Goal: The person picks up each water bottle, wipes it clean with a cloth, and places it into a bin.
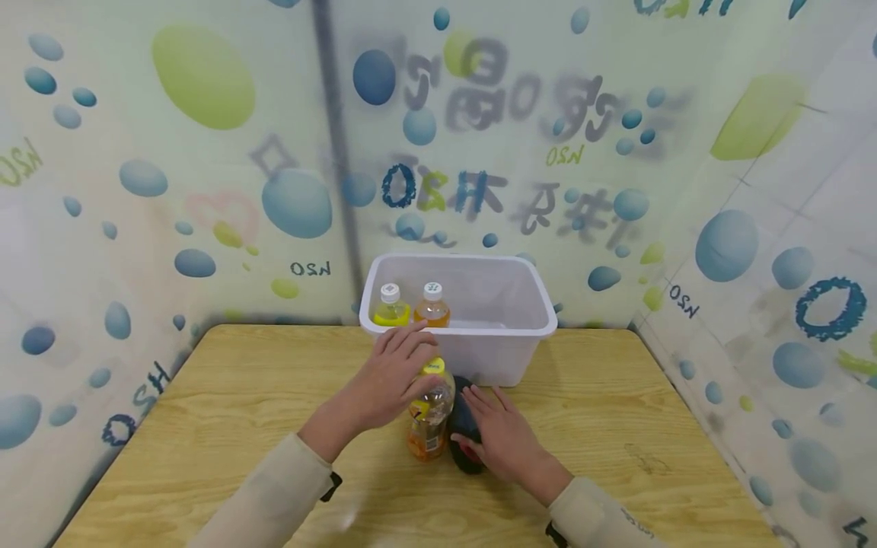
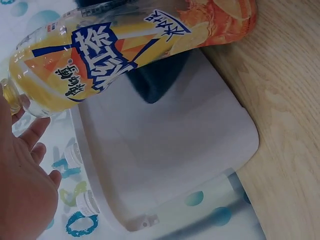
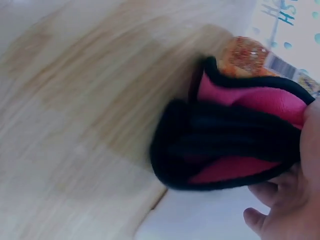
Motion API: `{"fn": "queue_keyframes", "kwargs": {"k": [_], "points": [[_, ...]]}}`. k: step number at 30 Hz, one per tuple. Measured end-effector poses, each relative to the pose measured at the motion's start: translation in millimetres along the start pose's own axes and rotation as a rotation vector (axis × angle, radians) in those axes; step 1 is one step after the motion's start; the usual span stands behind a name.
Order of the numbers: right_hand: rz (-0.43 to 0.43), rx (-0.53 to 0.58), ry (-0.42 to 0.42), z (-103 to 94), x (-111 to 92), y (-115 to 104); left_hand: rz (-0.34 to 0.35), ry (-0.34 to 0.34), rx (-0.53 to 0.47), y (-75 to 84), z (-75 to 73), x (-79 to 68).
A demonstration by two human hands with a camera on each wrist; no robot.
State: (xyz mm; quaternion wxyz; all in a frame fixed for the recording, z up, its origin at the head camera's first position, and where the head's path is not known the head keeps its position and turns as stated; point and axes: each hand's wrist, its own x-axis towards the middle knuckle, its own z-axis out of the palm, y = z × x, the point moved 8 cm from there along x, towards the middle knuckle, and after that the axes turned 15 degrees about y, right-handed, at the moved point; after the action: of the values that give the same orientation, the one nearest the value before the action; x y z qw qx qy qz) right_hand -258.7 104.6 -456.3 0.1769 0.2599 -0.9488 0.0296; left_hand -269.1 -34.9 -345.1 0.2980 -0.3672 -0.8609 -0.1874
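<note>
A bottle of orange drink (image 1: 428,426) with a yellow cap stands upright in front of the white bin. My left hand (image 1: 387,377) is at its top, thumb and index finger about the neck and cap. The printed label faces the left wrist view, where the bottle (image 2: 100,57) crosses the upper part. Beside the bottle, my right hand (image 1: 507,441) grips a dark fabric piece (image 1: 466,426). In the right wrist view this dark fabric piece (image 3: 225,135) gapes, showing a pink lining and black edging; its exact kind cannot be told. My right fingers are partly hidden behind it.
The white bin (image 1: 486,354) stands at the back of the wooden table (image 1: 274,396), against a patterned wall. Inside it, towards the left, are a yellow drink bottle (image 1: 391,308) and an orange drink bottle (image 1: 432,306), both with white caps. Walls also rise at both sides.
</note>
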Motion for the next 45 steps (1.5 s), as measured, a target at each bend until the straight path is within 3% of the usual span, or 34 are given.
{"fn": "queue_keyframes", "kwargs": {"k": [13, 24, 35, 45], "points": [[0.064, 0.052, 0.110, -45.4, 15.1, -0.7, -0.003, 0.037, -0.013, 0.5, 2.6, -1.3], [-0.013, -0.034, 0.257, -95.6, 22.2, -1.0, 0.009, 0.069, -0.002, 6.5, 7.4, 3.4], [-0.003, -0.130, 0.202, -89.9, 23.2, -13.5, 0.027, 0.062, 0.051, 10.0, 10.4, 4.0], [0.000, -0.143, 0.170, -82.0, 20.3, -7.8, 0.030, 0.074, 0.096, 9.9, 10.5, 3.6]]}}
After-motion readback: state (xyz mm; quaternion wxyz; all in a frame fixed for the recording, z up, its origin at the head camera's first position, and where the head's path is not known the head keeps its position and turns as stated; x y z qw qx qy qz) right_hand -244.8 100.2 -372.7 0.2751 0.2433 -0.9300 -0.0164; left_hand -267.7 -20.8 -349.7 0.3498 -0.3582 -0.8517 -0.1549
